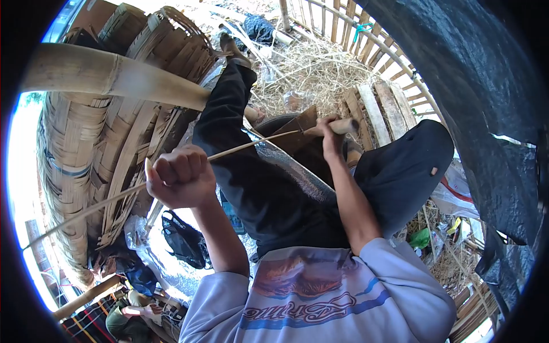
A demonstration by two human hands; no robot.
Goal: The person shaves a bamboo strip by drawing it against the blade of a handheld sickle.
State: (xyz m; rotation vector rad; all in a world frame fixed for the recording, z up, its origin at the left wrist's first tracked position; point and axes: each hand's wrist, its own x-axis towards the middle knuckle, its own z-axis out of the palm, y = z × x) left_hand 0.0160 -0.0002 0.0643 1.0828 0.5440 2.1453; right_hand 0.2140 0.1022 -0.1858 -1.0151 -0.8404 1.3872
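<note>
My left hand (182, 176) is closed in a fist around a long thin bamboo strip (240, 147). From the fist, one end of the strip runs out to the lower left, and the other reaches the blade near my right hand. My right hand (330, 134) is wrapped round the thick pale wooden handle (346, 126) of a knife, whose broad brownish blade (298, 124) points left, above my lap. The strip's tip meets the blade's near side; whether the edge cuts into it I cannot tell. Beneath the knife, a dark round thing (280, 123) is partly hidden.
A thick bamboo pole (114, 74) crosses at upper left, over rolled woven bamboo panels (74, 166). Pale shavings (314, 66) cover the ground ahead. Black plastic sheeting (480, 86) hangs at right. A black bag (184, 240) lies at left. Another person (134, 317) sits at lower left.
</note>
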